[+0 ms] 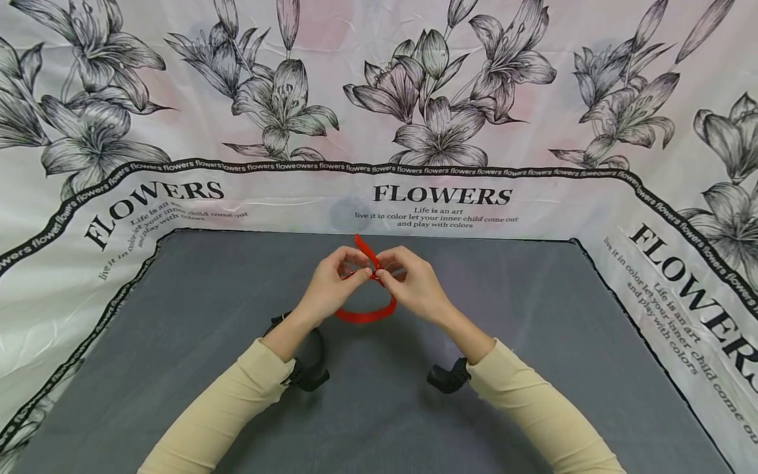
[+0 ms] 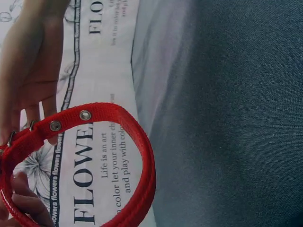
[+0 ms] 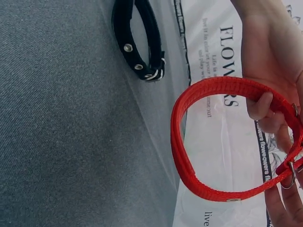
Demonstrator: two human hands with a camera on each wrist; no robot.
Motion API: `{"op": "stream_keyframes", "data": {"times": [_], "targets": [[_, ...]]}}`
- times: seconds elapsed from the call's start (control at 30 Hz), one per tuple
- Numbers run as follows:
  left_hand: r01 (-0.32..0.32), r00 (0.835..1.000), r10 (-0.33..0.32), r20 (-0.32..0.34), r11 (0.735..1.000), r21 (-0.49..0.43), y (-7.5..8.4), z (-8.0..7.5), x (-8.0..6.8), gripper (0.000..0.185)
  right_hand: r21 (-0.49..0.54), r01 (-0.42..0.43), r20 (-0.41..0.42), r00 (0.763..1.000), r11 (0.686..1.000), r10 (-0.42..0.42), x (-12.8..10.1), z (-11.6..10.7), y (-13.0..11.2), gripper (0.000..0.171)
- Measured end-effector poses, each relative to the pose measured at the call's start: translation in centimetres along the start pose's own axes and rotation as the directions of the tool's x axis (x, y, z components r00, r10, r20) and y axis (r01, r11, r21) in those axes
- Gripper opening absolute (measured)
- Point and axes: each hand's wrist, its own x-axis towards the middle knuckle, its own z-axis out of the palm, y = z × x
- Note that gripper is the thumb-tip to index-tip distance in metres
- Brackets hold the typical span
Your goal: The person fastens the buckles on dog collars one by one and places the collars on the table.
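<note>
A red pet collar (image 1: 364, 317) hangs in a loop between both hands, above the grey cloth. My left hand (image 1: 328, 283) and right hand (image 1: 417, 283) pinch it near its buckle, with fingertips close together. One strap end (image 1: 367, 249) sticks up past the fingers. Metal eyelets (image 2: 85, 115) dot the collar in the left wrist view, and a metal ring (image 3: 289, 176) shows in the right wrist view. The fingers partly hide the buckle. Beneath the left wrist lies a black collar (image 3: 122, 33) with metal eyelets and a buckle, mostly covered by the arm in the head view.
A grey cloth (image 1: 195, 289) covers the work surface, framed by a white border printed with flowers and lettering (image 1: 443, 195). Black wrist devices (image 1: 448, 376) hang under both wrists.
</note>
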Motion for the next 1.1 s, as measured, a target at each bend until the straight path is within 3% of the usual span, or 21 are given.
{"op": "stream_keyframes", "data": {"times": [0.13, 0.27, 0.37, 0.63, 0.93, 1.1], "targets": [[-0.005, 1.0, 0.004, 0.007, 0.997, 0.078, 0.3, 0.1, -0.2, 0.014, 0.015, -0.019, -0.002, 1.0, 1.0, 0.019, -0.2, -0.5, -2.2, 0.019], [-0.004, 1.0, 0.004, -0.004, 0.996, 0.088, -0.5, 0.1, 0.2, 0.014, 0.031, -0.05, 0.004, 0.999, 0.998, 0.05, -0.3, -0.7, -3.3, 0.019], [-0.01, 1.0, 0.012, -0.024, 0.997, 0.081, -2.0, 0.2, 0.8, 0.015, 0.041, -0.067, 0.003, 0.998, 0.997, 0.067, -0.3, -0.7, -3.3, 0.019], [-0.015, 0.997, 0.02, -0.072, 0.997, 0.074, -2.0, 0.5, 0.9, 0.013, 0.087, -0.111, 0.037, 0.993, 0.99, 0.108, -0.4, -0.8, -3.1, 0.02], [-0.01, 0.995, 0.025, -0.093, 0.988, 0.152, -2.1, 0.7, 0.9, 0.009, 0.128, -0.102, 0.058, 0.994, 0.987, 0.096, -0.5, -0.7, -2.4, 0.02], [-0.013, 0.996, 0.028, -0.086, 0.986, 0.167, -2.1, 0.8, 0.9, 0.01, 0.14, -0.096, 0.049, 0.995, 0.985, 0.09, -0.5, -0.1, -0.2, 0.021]]}}
